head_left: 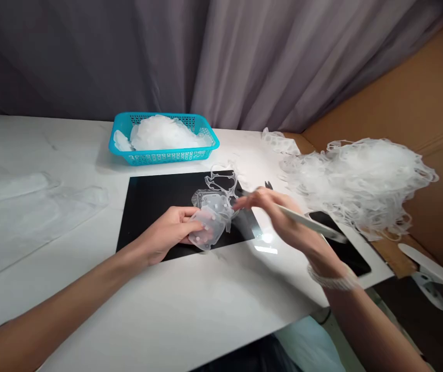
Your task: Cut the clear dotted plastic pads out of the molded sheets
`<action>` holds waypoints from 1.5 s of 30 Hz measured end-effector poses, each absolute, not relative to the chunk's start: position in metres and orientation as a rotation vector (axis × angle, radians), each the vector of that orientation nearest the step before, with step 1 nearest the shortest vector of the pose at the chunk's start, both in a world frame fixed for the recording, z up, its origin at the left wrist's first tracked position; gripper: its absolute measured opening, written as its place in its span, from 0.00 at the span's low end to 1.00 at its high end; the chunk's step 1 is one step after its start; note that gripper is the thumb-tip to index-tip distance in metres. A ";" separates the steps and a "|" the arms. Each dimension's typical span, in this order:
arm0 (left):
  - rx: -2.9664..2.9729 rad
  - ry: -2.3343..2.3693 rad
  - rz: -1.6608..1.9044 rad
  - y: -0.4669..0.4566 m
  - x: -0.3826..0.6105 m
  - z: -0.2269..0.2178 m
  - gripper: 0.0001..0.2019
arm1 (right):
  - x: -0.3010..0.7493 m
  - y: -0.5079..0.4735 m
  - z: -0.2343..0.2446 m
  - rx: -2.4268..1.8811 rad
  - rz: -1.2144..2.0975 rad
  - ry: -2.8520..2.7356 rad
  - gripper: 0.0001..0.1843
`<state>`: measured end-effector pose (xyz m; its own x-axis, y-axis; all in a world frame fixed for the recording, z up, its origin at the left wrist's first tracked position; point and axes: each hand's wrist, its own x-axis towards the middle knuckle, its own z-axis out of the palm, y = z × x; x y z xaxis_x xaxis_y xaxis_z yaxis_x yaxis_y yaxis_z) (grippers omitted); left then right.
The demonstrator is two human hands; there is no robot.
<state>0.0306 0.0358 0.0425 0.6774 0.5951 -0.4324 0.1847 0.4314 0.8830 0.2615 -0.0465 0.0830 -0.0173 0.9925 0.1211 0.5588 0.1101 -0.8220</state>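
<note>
My left hand [177,227] is closed on a translucent, rounded-square silicone sheet piece [206,230] with small holes. More clear pieces [215,200] of the same material lie just behind it, joined to or touching a thin cut-out web [221,178]. All of this is over a black mat [159,199]. My right hand [273,209], slightly blurred, is at the right side of these pieces with its fingertips by their edge. It grips a long, slim tool with a pale handle [310,223] that runs back over the wrist. The tool's working end is too unclear to identify.
A blue plastic basket [163,156] heaped with translucent pieces stands at the back. At right lies a large tangled pile of clear offcut webs [364,181]. A dark phone-like slab [345,248] is beside my right wrist. Clear plastic bags [39,206] lie at left; cardboard [430,98] stands right.
</note>
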 end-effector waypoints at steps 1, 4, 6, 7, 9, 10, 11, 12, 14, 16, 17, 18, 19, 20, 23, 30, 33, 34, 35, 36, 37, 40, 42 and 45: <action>1.144 0.826 0.289 0.036 0.029 0.044 0.15 | 0.260 -0.036 0.078 -1.490 0.857 -1.697 0.16; 1.189 0.853 0.271 0.038 0.029 0.051 0.14 | 0.253 -0.012 0.066 -1.289 1.119 -1.785 0.13; 1.194 0.860 0.263 0.040 0.030 0.054 0.13 | 0.252 -0.005 0.059 -1.249 1.165 -1.818 0.15; 1.191 0.857 0.259 0.041 0.031 0.055 0.13 | 0.252 -0.003 0.056 -1.258 1.159 -1.829 0.16; 1.205 0.834 0.253 0.044 0.034 0.055 0.13 | 0.253 -0.002 0.053 -1.279 1.144 -1.837 0.17; 1.232 0.821 0.258 0.046 0.035 0.054 0.14 | 0.253 -0.002 0.052 -1.282 1.137 -1.836 0.17; 1.274 0.817 0.268 0.047 0.037 0.053 0.14 | 0.252 -0.002 0.052 -1.281 1.131 -1.833 0.18; 1.319 0.822 0.282 0.049 0.039 0.051 0.14 | 0.252 -0.002 0.052 -1.278 1.126 -1.828 0.18; 1.382 0.856 0.311 0.051 0.041 0.049 0.15 | 0.251 -0.001 0.050 -1.269 1.121 -1.798 0.19; 1.365 0.902 0.357 0.052 0.041 0.047 0.15 | 0.254 -0.001 0.048 -1.260 1.112 -1.740 0.20; 1.334 0.923 0.402 0.053 0.041 0.047 0.15 | 0.257 0.000 0.047 -1.259 1.104 -1.707 0.20; 1.300 0.941 0.458 0.053 0.040 0.047 0.15 | 0.261 0.000 0.046 -1.265 1.094 -1.675 0.21; 1.268 0.955 0.513 0.053 0.040 0.046 0.15 | 0.265 0.000 0.045 -1.272 1.086 -1.649 0.22; 1.240 0.963 0.555 0.053 0.039 0.045 0.15 | 0.269 0.000 0.045 -1.276 1.083 -1.631 0.22; 1.191 0.949 0.555 0.052 0.038 0.042 0.17 | 0.277 0.001 0.044 -1.278 1.099 -1.638 0.23; 1.233 0.902 0.519 0.051 0.037 0.041 0.14 | 0.264 -0.003 0.055 -1.349 1.090 -1.772 0.20; 1.292 0.867 0.500 0.051 0.035 0.044 0.13 | 0.259 -0.006 0.058 -1.309 1.209 -1.766 0.21; 1.305 0.864 0.494 0.051 0.035 0.045 0.13 | 0.258 -0.006 0.058 -1.304 1.223 -1.762 0.22; 1.314 0.863 0.489 0.052 0.034 0.045 0.13 | 0.258 -0.007 0.057 -1.302 1.219 -1.757 0.22; 1.323 0.862 0.486 0.053 0.034 0.045 0.14 | 0.257 -0.008 0.057 -1.297 1.205 -1.749 0.22; 1.334 0.859 0.483 0.053 0.033 0.045 0.14 | 0.257 -0.008 0.057 -1.292 1.190 -1.741 0.22; 1.384 0.826 0.477 0.056 0.031 0.046 0.13 | 0.257 -0.011 0.059 -1.272 1.166 -1.726 0.23; 1.425 0.783 0.462 0.056 0.030 0.047 0.12 | 0.256 -0.014 0.062 -1.270 1.150 -1.720 0.22; 1.477 0.732 0.488 0.055 0.029 0.052 0.10 | 0.254 -0.018 0.064 -1.252 1.084 -1.702 0.21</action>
